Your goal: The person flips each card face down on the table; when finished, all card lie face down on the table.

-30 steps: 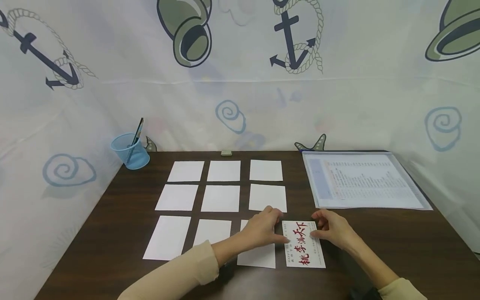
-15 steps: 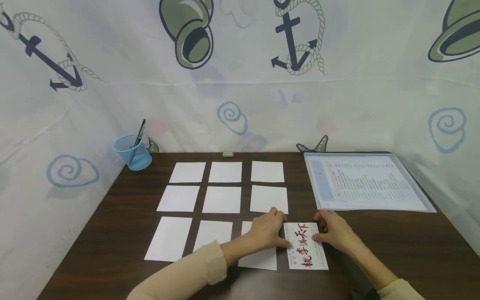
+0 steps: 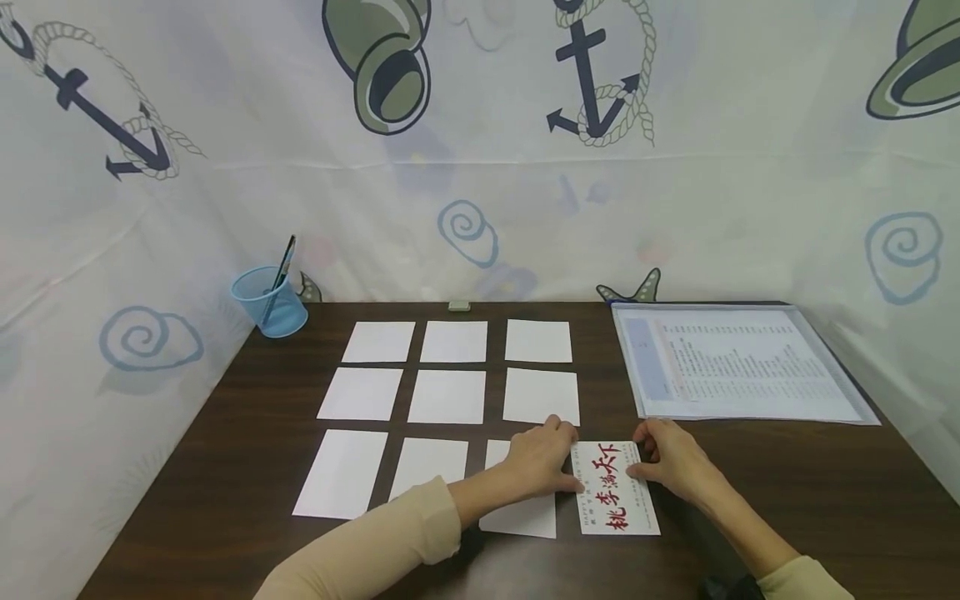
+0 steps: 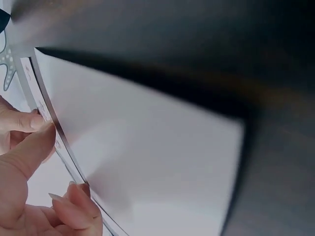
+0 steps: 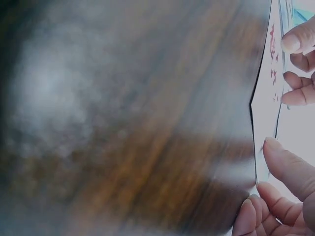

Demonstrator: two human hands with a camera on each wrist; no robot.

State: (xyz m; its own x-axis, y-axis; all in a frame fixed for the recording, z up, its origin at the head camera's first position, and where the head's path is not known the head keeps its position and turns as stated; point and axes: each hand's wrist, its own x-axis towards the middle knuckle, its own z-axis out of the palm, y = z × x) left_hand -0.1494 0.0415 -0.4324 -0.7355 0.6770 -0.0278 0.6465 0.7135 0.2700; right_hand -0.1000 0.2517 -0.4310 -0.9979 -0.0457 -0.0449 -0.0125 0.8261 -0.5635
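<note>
A white card (image 3: pixel 617 500) printed with red Chinese characters lies on the dark table, between both hands. My left hand (image 3: pixel 538 460) holds its left side, thumb (image 4: pixel 34 147) on the edge and fingers by the far left corner. On the opposite side my right hand (image 3: pixel 677 462) grips the card's right edge, with thumb (image 5: pixel 283 160) over the face and the other fingers curled close at the corner. Under my left hand and wrist, a blank white card (image 3: pixel 521 518) is partly covered. In the right wrist view the printed card (image 5: pixel 267 88) appears nearly edge-on.
Several blank white cards (image 3: pixel 446 397) lie in rows on the table (image 3: pixel 225 475) to the left. A clear folder with a printed sheet (image 3: pixel 750 367) is at the back right. A blue pen cup (image 3: pixel 281 315) stands at the back left corner, near the patterned curtain (image 3: pixel 480 108).
Both hands stay at the sides of the printed card, almost still. The whole head view has shifted slightly, and the left thumb sits a little nearer the card's edge.
</note>
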